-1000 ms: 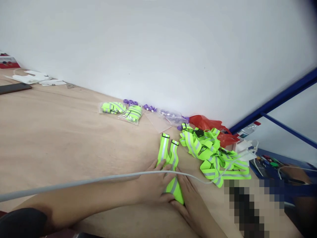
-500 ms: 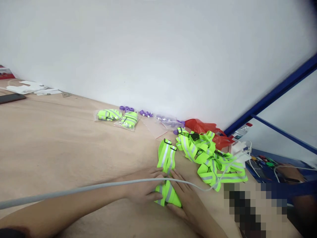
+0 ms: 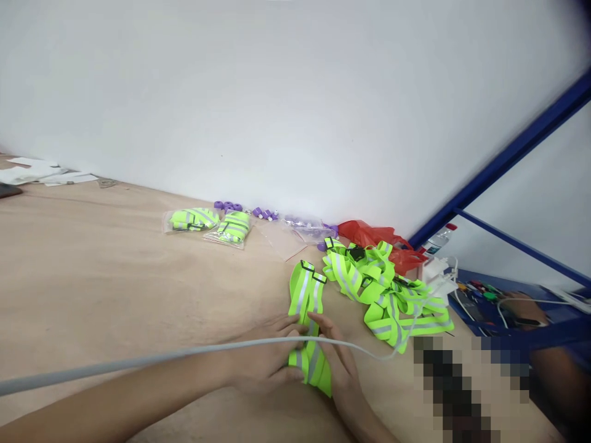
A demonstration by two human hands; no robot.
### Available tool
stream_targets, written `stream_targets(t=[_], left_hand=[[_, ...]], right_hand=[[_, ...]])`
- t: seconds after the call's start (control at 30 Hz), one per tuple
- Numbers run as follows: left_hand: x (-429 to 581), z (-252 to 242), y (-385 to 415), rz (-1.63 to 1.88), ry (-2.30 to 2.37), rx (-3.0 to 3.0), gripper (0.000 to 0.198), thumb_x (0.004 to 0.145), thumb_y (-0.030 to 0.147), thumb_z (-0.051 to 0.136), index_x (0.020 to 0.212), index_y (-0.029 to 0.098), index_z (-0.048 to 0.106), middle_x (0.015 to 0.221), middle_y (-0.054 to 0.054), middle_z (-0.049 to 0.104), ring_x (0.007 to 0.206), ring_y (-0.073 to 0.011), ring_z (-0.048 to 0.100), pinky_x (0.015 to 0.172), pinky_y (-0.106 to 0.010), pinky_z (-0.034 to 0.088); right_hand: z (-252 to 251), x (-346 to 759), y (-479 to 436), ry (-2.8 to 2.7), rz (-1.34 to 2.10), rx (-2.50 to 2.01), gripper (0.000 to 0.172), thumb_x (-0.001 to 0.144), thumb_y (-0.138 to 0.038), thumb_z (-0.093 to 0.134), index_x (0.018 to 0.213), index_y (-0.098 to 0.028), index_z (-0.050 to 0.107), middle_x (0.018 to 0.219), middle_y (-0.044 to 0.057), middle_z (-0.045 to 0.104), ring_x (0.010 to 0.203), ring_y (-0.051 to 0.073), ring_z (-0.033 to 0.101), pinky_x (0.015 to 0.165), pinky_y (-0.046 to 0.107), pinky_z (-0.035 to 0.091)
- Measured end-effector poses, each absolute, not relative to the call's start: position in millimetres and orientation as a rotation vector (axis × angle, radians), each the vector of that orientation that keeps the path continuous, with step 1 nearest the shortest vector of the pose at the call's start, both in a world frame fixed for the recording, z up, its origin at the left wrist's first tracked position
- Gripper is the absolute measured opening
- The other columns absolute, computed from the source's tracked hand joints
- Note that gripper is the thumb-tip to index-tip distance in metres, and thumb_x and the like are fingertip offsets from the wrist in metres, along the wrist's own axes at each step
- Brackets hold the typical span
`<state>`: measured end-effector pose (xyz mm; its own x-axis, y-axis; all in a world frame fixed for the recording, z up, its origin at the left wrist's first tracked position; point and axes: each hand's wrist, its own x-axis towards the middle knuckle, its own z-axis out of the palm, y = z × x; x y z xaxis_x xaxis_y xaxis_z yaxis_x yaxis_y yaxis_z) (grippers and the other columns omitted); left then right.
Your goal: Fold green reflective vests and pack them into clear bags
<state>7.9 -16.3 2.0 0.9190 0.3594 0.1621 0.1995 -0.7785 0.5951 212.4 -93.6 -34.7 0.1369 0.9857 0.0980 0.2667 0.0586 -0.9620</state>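
Observation:
A folded lime-yellow reflective strap (image 3: 301,294) with silver stripes and black buckles lies lengthwise on the cloth in front of me. My left hand (image 3: 270,352) is closed on its left side, with bent fingertips and thumb on the layers. At its right edge, my right hand (image 3: 340,363) is tilted on its side, fingers stretched out and touching the strap. A grey cable (image 3: 198,351) crosses the view in front of both hands. To the right lies a loose heap of similar reflective straps (image 3: 383,289).
Two clear bags of folded straps (image 3: 194,219) lie near the wall, beside purple rolls (image 3: 228,205) and an empty clear bag (image 3: 282,241). A red plastic bag (image 3: 369,234), a bottle (image 3: 438,240) and a blue metal frame (image 3: 503,157) stand right. Another person's hand (image 3: 521,307) is beyond.
My right hand has turned from lying over the strap onto its side at the right edge. My left hand stays on the strap. The view has shifted slightly right.

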Motion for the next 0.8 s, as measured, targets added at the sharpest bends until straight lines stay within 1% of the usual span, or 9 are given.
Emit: stream_targets(t=[0.1,0.17,0.23,0.37,0.43,0.5,0.63,0.7,0.8], left_hand=[[7,3,-18,0.340,0.432,2.427,0.028,0.101,0.037,0.051,0.122,0.018,0.053,0.148,-0.014,0.050,0.150,-0.0342,0.031,0.122,-0.052,0.033],[7,3,-19,0.353,0.461,2.383,0.023,0.103,0.035,0.046,0.118,0.020,0.054,0.143,-0.013,0.055,0.150,-0.0323,0.032,0.119,-0.051,0.037],[8,3,-21,0.388,0.478,2.345,0.023,0.103,0.031,0.043,0.122,0.021,0.053,0.142,-0.012,0.055,0.148,-0.0310,0.034,0.118,-0.051,0.039],[12,7,-24,0.453,0.488,2.288,0.037,0.101,0.020,0.042,0.138,0.022,0.045,0.149,-0.012,0.051,0.145,-0.0281,0.039,0.121,-0.050,0.034],[14,7,-25,0.497,0.469,2.266,0.034,0.101,0.018,0.040,0.134,0.023,0.048,0.143,-0.011,0.055,0.140,-0.0266,0.045,0.120,-0.048,0.036],[16,5,-25,0.549,0.450,2.239,0.030,0.101,0.019,0.040,0.129,0.023,0.051,0.139,-0.010,0.058,0.134,-0.0256,0.050,0.117,-0.046,0.040],[19,-7,-25,0.629,0.493,2.115,0.028,0.102,0.026,0.041,0.128,0.021,0.052,0.126,-0.011,0.064,0.116,-0.0248,0.061,0.103,-0.040,0.050],[21,-12,-24,0.662,0.503,2.054,0.027,0.103,0.027,0.041,0.126,0.021,0.052,0.119,-0.010,0.067,0.107,-0.0236,0.064,0.098,-0.038,0.053],[24,-15,-23,0.698,0.492,2.027,0.027,0.104,0.026,0.036,0.124,0.021,0.053,0.117,-0.010,0.068,0.104,-0.0230,0.065,0.099,-0.039,0.052]], right_hand=[[-36,206,-88,-1.269,0.888,-1.364,0.044,0.100,-0.054,0.047,0.129,-0.025,0.063,0.130,0.009,0.069,0.119,0.028,0.065,0.103,0.041,0.053],[-36,206,-87,-1.333,0.838,-1.364,0.041,0.102,-0.051,0.047,0.129,-0.025,0.063,0.126,0.009,0.071,0.116,0.027,0.067,0.101,0.041,0.054],[-36,207,-87,-1.449,0.743,-1.371,0.038,0.103,-0.046,0.045,0.130,-0.025,0.062,0.129,0.009,0.069,0.119,0.026,0.065,0.103,0.041,0.053],[-34,215,-90,-1.803,0.433,-1.365,0.034,0.103,-0.034,0.047,0.133,-0.023,0.059,0.140,0.012,0.062,0.131,0.025,0.058,0.111,0.043,0.048],[-33,220,-94,-2.003,0.274,-1.334,0.038,0.101,-0.028,0.049,0.138,-0.022,0.056,0.145,0.013,0.058,0.138,0.026,0.052,0.114,0.044,0.046],[-32,224,-99,-2.178,0.174,-1.300,0.049,0.099,-0.024,0.052,0.147,-0.019,0.048,0.149,0.014,0.054,0.143,0.027,0.046,0.116,0.045,0.044],[-25,229,-107,-2.409,0.164,-1.284,0.071,0.093,-0.022,0.059,0.158,-0.018,0.031,0.160,0.015,0.041,0.149,0.027,0.037,0.118,0.044,0.041],[-21,229,-109,-2.481,0.187,-1.289,0.072,0.092,-0.020,0.060,0.158,-0.022,0.033,0.163,0.012,0.037,0.149,0.026,0.037,0.118,0.043,0.041],[-19,230,-109,-2.516,0.208,-1.340,0.070,0.092,-0.019,0.060,0.157,-0.023,0.036,0.161,0.011,0.040,0.148,0.025,0.039,0.118,0.042,0.041]])
